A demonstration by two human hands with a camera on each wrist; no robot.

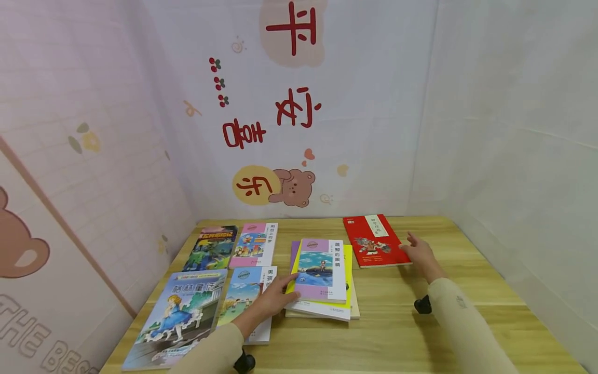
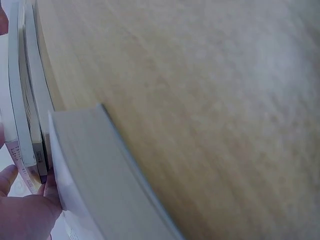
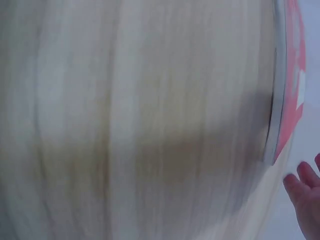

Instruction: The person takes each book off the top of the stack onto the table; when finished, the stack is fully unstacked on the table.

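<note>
Red rectangular paperback [image 1: 376, 243] lies beside the spread, empty right grip [image 1: 419, 257]; left grip [image 1: 273, 298] pinches stacked books [image 1: 322, 272]

Soft, fairly bright light covers the table [image 1: 374, 348], and the head view keeps the books [image 1: 322, 275] on it mostly crisp. The cloth [image 1: 79, 182] left of the table is tinged pink; right of the table it turns greyer. A faint shadow darkens the table beside the right sleeve [image 1: 460, 317]. The left wrist view is hazy, with pale glare on the table. In the blurrier right wrist view, a shadow crosses the table towards the washed-out, bowed red book [image 3: 289, 117].
</note>
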